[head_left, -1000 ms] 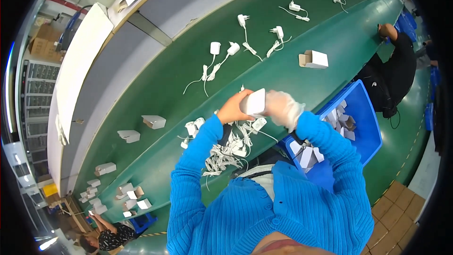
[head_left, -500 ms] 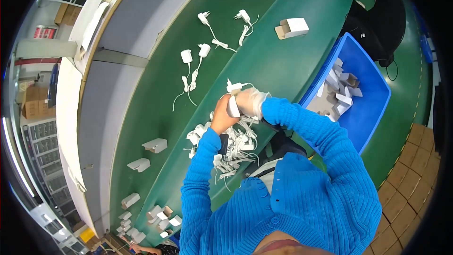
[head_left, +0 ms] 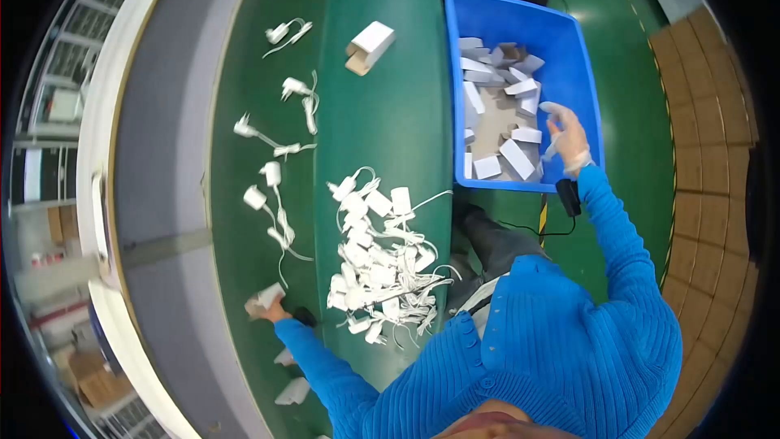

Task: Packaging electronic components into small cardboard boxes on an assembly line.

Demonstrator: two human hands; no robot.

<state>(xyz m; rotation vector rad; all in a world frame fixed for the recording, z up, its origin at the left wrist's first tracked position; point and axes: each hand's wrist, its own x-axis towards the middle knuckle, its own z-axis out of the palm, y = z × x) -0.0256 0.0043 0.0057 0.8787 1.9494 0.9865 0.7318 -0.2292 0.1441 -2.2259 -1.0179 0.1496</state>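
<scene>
At the left, my left hand (head_left: 277, 310) reaches across the green belt with its fingers closed on a small white box (head_left: 265, 296). My right hand (head_left: 572, 140), in a thin see-through glove, is over the right side of the blue bin (head_left: 597, 97); its fingers are apart and nothing shows in them. White folded boxes (head_left: 517, 159) lie loosely in the bin. Between my arms a heap of white plug-in chargers (head_left: 378, 264) with bundled cables rests on the belt.
Several separate chargers (head_left: 271, 171) lie along the belt's left strip. A white box with an open flap (head_left: 370, 46) sits farther up. More white boxes (head_left: 293, 391) are beside my left forearm. A grey partition (head_left: 166, 114) borders the left; stacked brown cartons (head_left: 707, 195) stand right.
My hands have parted from around a white box above the heap. The left has gone out left and holds a white box; the right has moved to the bin. The whole view has turned.
</scene>
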